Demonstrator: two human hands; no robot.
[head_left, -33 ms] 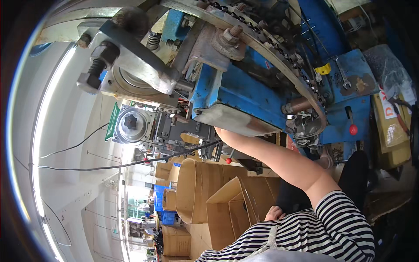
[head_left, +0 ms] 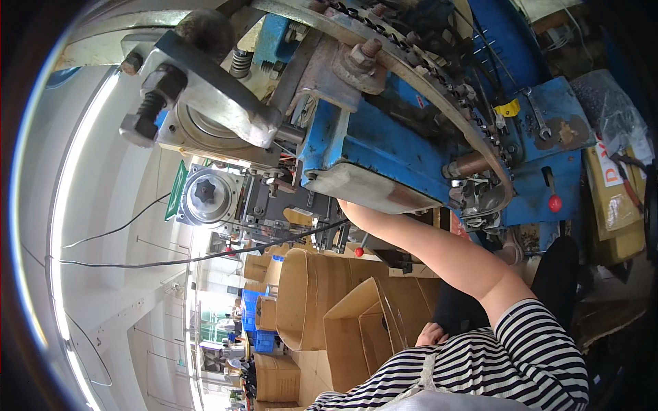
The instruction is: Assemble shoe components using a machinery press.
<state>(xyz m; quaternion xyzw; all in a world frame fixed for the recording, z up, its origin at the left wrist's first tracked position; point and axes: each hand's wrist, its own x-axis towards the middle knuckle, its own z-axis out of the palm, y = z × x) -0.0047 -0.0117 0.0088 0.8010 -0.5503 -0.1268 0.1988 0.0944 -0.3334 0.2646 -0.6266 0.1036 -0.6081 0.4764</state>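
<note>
My right forearm (head_left: 418,241) reaches from the striped sleeve up and left to the machine. Its hand passes behind the blue machine head (head_left: 384,147), so the fingers and anything in them are hidden. My left hand (head_left: 431,334) rests low against my body, beside the dark trousers (head_left: 466,305). Its visible fingers are curled in; whether anything is inside them does not show. Left of the hidden right hand stands a metal fixture (head_left: 264,198) with a round plate and black star knob (head_left: 204,191). A red-tipped lever (head_left: 359,252) is just below the right wrist.
A curved metal guard (head_left: 411,61) and a large bolted clamp (head_left: 205,89) fill the top. Open cardboard boxes (head_left: 353,322) stand below the arm. To the right are a wrench (head_left: 538,116), a red-knobbed lever (head_left: 554,203) and red-handled pliers (head_left: 629,181). A black cable (head_left: 185,260) crosses the left.
</note>
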